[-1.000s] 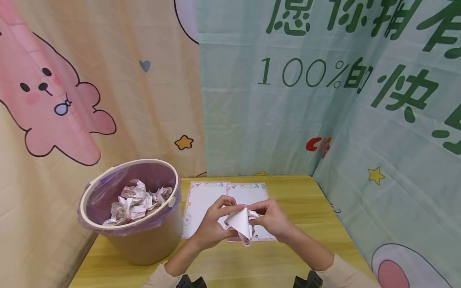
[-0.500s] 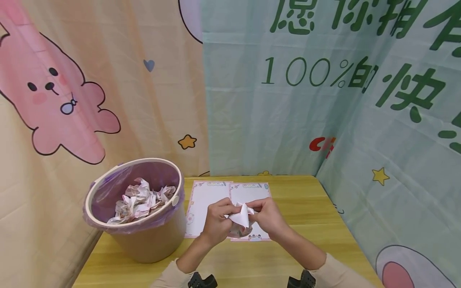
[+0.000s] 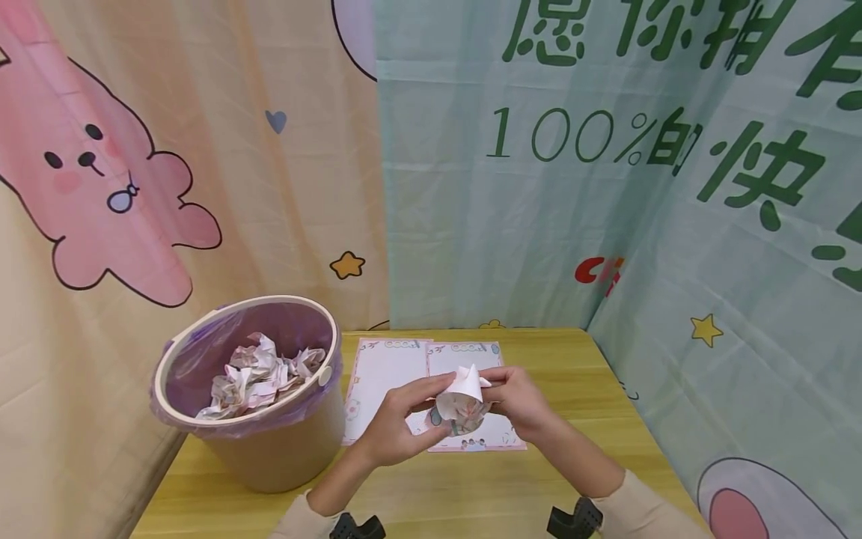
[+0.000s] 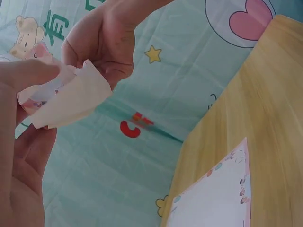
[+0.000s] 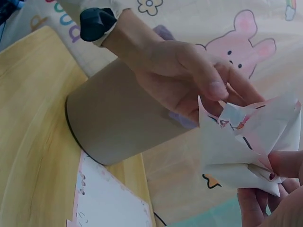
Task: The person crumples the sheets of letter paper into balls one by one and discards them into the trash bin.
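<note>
Printed cloth curtains (image 3: 444, 239), beige on the left and pale green on the right, were hung behind a wood-grain table (image 3: 579, 419). At the table's left, a beige bin (image 3: 283, 457) was lined with a purple bag (image 3: 185, 374) and partly filled with crumpled papers (image 3: 259, 382). Two pink-bordered sheets (image 3: 387, 367) were laid flat, side by side. Off the tabletop, a bunched-up paper (image 3: 463, 400) was gripped from both sides: between thumb and fingers by the left hand (image 3: 399, 423), and pinched by the right hand (image 3: 521, 404).
</note>
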### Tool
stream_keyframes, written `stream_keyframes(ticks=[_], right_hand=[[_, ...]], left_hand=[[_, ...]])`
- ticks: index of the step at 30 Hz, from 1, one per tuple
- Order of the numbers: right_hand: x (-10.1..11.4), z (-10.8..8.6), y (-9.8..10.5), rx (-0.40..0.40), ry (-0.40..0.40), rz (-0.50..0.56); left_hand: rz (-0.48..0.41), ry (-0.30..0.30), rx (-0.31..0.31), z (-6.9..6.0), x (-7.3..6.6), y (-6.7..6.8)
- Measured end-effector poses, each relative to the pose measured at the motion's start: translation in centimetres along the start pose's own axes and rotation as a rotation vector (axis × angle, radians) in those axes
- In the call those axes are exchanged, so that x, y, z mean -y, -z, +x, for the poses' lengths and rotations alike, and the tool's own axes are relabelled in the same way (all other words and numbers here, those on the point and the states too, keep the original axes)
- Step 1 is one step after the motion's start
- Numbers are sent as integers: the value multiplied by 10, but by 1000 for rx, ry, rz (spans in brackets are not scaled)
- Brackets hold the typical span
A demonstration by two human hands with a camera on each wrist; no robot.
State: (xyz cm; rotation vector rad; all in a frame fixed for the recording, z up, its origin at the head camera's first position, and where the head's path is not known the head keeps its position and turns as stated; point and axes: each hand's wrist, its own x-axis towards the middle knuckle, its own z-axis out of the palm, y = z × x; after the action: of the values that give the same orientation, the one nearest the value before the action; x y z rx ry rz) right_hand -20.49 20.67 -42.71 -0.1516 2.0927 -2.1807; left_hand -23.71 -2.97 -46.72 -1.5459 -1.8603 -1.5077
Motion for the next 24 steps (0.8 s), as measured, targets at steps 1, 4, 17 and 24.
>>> stream_keyframes(ticks=[1, 4, 17, 24], right_hand=[[1, -1, 1, 12, -11, 27], [3, -3, 2, 64, -36, 101], [-4, -9, -11, 248, -43, 111], [-7, -12, -11, 259, -114, 99]], left_hand=[[14, 3, 30, -2, -2, 2], [70, -33, 92, -5, -7, 8], [116, -169, -52, 3, -12, 7], [60, -188, -18, 2, -11, 9]])
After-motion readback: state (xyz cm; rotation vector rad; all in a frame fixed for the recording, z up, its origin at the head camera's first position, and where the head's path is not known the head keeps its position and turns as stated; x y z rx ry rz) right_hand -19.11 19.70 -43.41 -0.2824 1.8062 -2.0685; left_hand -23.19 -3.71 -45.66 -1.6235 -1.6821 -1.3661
